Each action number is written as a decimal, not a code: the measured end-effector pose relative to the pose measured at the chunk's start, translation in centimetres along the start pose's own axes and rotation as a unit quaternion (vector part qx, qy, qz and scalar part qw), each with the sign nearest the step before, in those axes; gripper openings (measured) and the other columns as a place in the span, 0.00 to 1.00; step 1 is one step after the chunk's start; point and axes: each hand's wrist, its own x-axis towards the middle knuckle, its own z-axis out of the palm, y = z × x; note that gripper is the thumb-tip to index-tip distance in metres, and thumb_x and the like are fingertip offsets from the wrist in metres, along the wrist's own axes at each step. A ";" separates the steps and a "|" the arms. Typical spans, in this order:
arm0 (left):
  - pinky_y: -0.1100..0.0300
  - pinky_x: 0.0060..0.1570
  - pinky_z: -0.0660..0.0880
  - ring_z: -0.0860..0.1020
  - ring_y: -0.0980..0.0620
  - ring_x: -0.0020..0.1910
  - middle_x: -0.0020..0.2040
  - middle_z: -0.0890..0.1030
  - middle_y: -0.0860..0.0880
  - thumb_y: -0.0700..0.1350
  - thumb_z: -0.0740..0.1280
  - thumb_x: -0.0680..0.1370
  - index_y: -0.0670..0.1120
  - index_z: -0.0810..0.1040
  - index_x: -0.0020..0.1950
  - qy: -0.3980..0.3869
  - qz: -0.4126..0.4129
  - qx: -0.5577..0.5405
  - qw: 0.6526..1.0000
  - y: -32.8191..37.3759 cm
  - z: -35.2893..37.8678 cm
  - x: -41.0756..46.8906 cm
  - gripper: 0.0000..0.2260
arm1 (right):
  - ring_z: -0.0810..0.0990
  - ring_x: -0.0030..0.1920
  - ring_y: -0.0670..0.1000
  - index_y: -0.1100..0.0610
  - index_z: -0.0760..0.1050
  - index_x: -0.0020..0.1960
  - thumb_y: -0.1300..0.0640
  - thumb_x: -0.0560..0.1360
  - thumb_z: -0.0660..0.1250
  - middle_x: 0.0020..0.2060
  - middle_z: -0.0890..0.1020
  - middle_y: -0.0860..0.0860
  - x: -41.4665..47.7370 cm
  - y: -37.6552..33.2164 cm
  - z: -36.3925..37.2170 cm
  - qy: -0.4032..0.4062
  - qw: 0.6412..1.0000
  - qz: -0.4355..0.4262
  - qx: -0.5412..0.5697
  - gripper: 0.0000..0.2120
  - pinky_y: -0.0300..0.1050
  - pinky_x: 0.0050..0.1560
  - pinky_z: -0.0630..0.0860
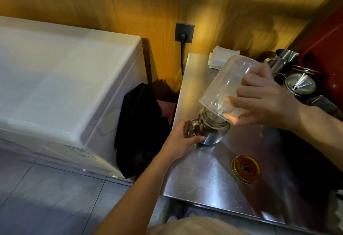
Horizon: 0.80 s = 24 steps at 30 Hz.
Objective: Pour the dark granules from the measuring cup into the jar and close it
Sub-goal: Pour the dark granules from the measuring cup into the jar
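A glass jar [213, 130] with a side handle stands on the steel counter [200, 179], with dark granules visible inside it. My left hand [180, 138] grips the jar by its handle. My right hand [263, 97] holds a clear plastic measuring cup [224, 86] tipped steeply upside down, its mouth right over the jar's opening. The cup looks see-through with nothing dark left inside. The jar's gold lid [246, 168] lies flat on the counter, nearer me and to the right of the jar.
Steel pitchers [284, 58] and a metal funnel [300, 84] crowd the counter's back right. Folded white napkins [220, 56] lie at the back. A white chest appliance [61, 86] stands left, with a black cloth [141, 129] in the gap and a wall socket [184, 32] behind.
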 end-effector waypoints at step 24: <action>0.56 0.56 0.77 0.79 0.54 0.55 0.57 0.79 0.48 0.53 0.78 0.64 0.59 0.70 0.55 -0.011 -0.010 -0.022 1.000 -0.4 0.1 0.1 0.24 | 0.66 0.36 0.52 0.62 0.75 0.42 0.55 0.72 0.70 0.27 0.75 0.54 -0.6 -0.8 -0.2 0.014 0.999 -0.017 -0.046 0.09 0.50 0.43 0.63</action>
